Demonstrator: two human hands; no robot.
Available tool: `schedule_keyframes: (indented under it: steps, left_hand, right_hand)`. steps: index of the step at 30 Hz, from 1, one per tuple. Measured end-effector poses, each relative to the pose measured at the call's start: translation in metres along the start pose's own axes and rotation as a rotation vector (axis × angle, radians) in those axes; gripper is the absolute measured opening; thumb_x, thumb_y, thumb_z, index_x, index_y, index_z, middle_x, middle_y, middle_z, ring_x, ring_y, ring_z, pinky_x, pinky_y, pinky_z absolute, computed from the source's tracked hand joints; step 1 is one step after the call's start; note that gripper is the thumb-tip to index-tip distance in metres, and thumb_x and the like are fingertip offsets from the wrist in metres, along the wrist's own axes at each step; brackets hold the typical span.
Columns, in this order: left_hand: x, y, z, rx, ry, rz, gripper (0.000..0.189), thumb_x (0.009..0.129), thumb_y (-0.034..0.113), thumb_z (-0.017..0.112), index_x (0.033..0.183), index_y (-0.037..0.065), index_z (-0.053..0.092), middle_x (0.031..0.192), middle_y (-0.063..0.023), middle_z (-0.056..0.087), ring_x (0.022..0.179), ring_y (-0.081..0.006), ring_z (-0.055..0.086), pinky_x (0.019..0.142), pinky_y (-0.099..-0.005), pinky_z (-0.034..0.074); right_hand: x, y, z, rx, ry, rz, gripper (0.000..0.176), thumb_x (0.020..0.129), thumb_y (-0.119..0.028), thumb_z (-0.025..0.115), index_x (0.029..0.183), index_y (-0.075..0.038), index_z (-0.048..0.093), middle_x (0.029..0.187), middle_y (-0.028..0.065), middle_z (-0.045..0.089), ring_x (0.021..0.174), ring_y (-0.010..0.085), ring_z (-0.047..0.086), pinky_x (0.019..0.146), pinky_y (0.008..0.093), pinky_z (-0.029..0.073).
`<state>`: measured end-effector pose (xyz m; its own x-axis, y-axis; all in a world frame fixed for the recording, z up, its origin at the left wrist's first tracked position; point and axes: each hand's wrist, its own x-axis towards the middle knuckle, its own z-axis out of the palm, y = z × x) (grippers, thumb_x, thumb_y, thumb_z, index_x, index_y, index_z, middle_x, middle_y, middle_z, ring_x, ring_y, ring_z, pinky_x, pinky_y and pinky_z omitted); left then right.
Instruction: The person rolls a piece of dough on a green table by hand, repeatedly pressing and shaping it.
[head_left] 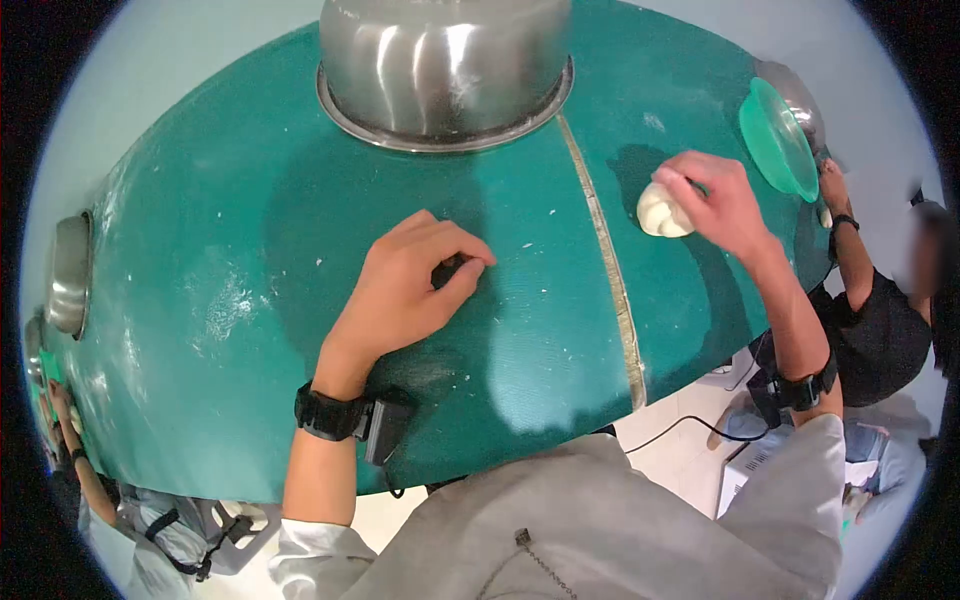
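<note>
The right hand (pixel 715 205) is gripping a white dough ball (pixel 658 213) on the green table (pixel 250 250), right of its seam (pixel 610 270). The left hand (pixel 410 290) is resting curled at the table's middle, fingertips pinched together, below a steel bowl (pixel 445 70).

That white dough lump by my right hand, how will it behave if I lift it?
The dough lump looks soft and pleated, so it would probably sag or dent in the right hand. Flour dust on the table suggests it may be slightly sticky.
</note>
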<state>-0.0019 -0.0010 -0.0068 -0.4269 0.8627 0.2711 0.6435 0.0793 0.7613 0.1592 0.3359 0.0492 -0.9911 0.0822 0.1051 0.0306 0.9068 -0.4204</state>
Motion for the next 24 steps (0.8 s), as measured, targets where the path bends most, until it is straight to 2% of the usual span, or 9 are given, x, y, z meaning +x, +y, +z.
schedule_keyframes:
  steps: [1,2,5,8,13,15,20,22,24]
  left_hand:
    - [0.001,0.0,0.001,0.003,0.002,0.003,0.006,0.088,0.007,0.073,0.094,0.008,0.074,0.089,-0.0061,0.072,0.082,-0.0241,0.061,0.073,-0.0353,0.05]
    - [0.002,0.0,0.002,0.004,0.003,0.008,0.006,0.088,0.006,0.072,0.094,0.007,0.074,0.089,-0.0064,0.072,0.082,-0.0249,0.062,0.073,-0.0357,0.05]
    - [0.004,0.001,0.001,-0.002,0.004,0.001,0.006,0.087,0.006,0.072,0.093,0.007,0.074,0.089,-0.0064,0.072,0.082,-0.0262,0.062,0.074,-0.0365,0.05]
    - [0.005,0.001,0.003,-0.024,0.01,0.003,0.007,0.087,0.005,0.072,0.093,0.007,0.074,0.089,-0.0065,0.072,0.083,-0.0263,0.062,0.075,-0.0368,0.05]
    - [0.007,0.005,0.006,-0.042,0.024,-0.025,0.008,0.086,0.004,0.071,0.093,0.008,0.074,0.084,-0.0058,0.07,0.077,-0.0241,0.059,0.068,-0.0349,0.049]
    - [0.005,0.007,0.003,-0.035,0.007,-0.034,0.008,0.086,0.004,0.071,0.093,0.007,0.075,0.084,-0.0054,0.07,0.076,-0.0228,0.059,0.067,-0.0341,0.049]
    - [0.002,0.003,0.006,-0.053,0.035,-0.048,0.01,0.089,0.004,0.071,0.097,0.007,0.076,0.085,-0.0042,0.071,0.079,-0.0194,0.061,0.068,-0.0317,0.05]
    - [-0.001,0.0,0.004,-0.055,0.004,-0.059,0.009,0.091,0.004,0.07,0.098,0.006,0.075,0.091,-0.0048,0.07,0.082,-0.0185,0.063,0.072,-0.0307,0.05]
    - [-0.002,0.0,0.002,-0.051,-0.019,-0.083,0.008,0.093,0.003,0.068,0.1,0.005,0.073,0.096,-0.0055,0.069,0.086,-0.0175,0.064,0.076,-0.0296,0.05]
  right_hand:
    - [0.001,-0.004,0.004,-0.171,0.039,-0.037,0.027,0.098,-0.031,0.066,0.097,-0.006,0.074,0.097,0.0088,0.074,0.088,0.028,0.072,0.074,0.0373,0.058]
    - [0.007,-0.008,0.013,-0.169,0.02,-0.03,0.027,0.098,-0.031,0.066,0.097,-0.006,0.074,0.097,0.0088,0.074,0.088,0.028,0.072,0.074,0.0373,0.058]
    - [0.034,-0.03,0.05,-0.358,0.372,-0.29,0.026,0.093,-0.03,0.068,0.076,-0.011,0.069,0.071,0.0087,0.064,0.066,0.0301,0.067,0.061,0.0426,0.056]
    - [0.049,-0.032,0.063,-0.575,0.249,-0.172,0.028,0.094,-0.033,0.066,0.075,-0.013,0.071,0.069,0.0091,0.065,0.062,0.0324,0.067,0.056,0.0451,0.055]
    - [0.08,-0.002,0.063,-0.453,0.338,0.086,0.044,0.101,-0.044,0.058,0.074,-0.011,0.068,0.066,0.0137,0.065,0.064,0.0393,0.064,0.056,0.0489,0.05]
    - [0.081,0.002,0.058,-0.305,0.357,0.206,0.042,0.101,-0.047,0.052,0.083,-0.017,0.075,0.07,0.0149,0.07,0.067,0.0409,0.069,0.061,0.0531,0.057]
    - [0.065,-0.01,0.071,-0.369,0.574,0.21,0.041,0.1,-0.047,0.053,0.08,-0.016,0.073,0.072,0.0137,0.071,0.067,0.0403,0.07,0.061,0.0524,0.056]
    - [0.053,-0.025,0.064,-0.295,0.508,0.302,0.042,0.101,-0.046,0.052,0.085,-0.014,0.075,0.082,0.0134,0.074,0.076,0.0389,0.072,0.068,0.0507,0.058]
    - [0.043,-0.018,0.071,-0.249,0.62,0.174,0.041,0.103,-0.043,0.051,0.09,-0.012,0.075,0.088,0.0127,0.075,0.083,0.037,0.072,0.073,0.0483,0.057]
